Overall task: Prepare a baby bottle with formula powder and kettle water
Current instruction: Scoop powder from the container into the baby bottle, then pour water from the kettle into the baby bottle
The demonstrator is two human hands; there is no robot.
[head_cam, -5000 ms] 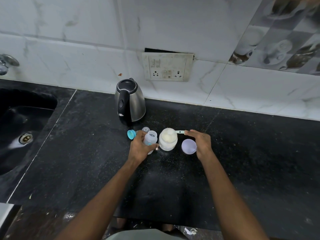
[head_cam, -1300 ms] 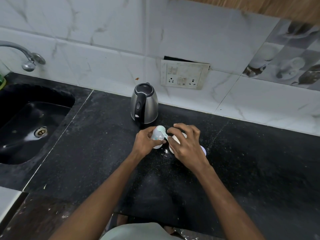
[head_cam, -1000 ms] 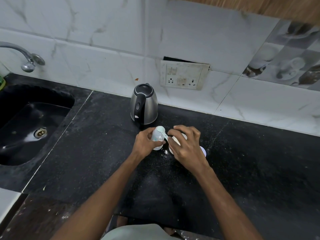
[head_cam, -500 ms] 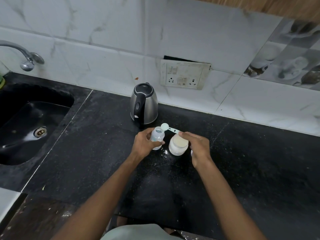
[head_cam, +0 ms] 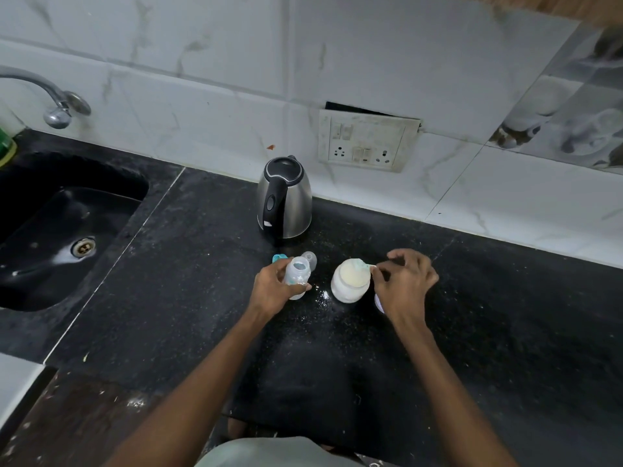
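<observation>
On the black counter my left hand point(head_cam: 273, 287) grips a small clear baby bottle point(head_cam: 297, 272), upright and uncapped. To its right stands an open white jar of pale formula powder point(head_cam: 350, 280). My right hand point(head_cam: 404, 284) pinches the handle of a light blue scoop point(head_cam: 360, 263), whose bowl dips into the jar's mouth. The steel kettle point(head_cam: 284, 199) with a black handle and lid stands behind them by the wall. The teal bottle ring point(head_cam: 278, 258) and clear teat point(head_cam: 310, 259) lie just behind the bottle. Spilled powder point(head_cam: 323, 294) dots the counter between bottle and jar.
A black sink point(head_cam: 64, 227) with a steel tap point(head_cam: 54, 102) lies to the left. A wall socket plate point(head_cam: 367, 140) sits behind the kettle. The jar's lilac lid point(head_cam: 379, 302) peeks out under my right hand. The counter's front edge runs along the bottom.
My right hand carried the scoop away from the bottle's mouth, rightward, and its bowl is now down in the powder jar. My left hand kept hold of the bottle.
</observation>
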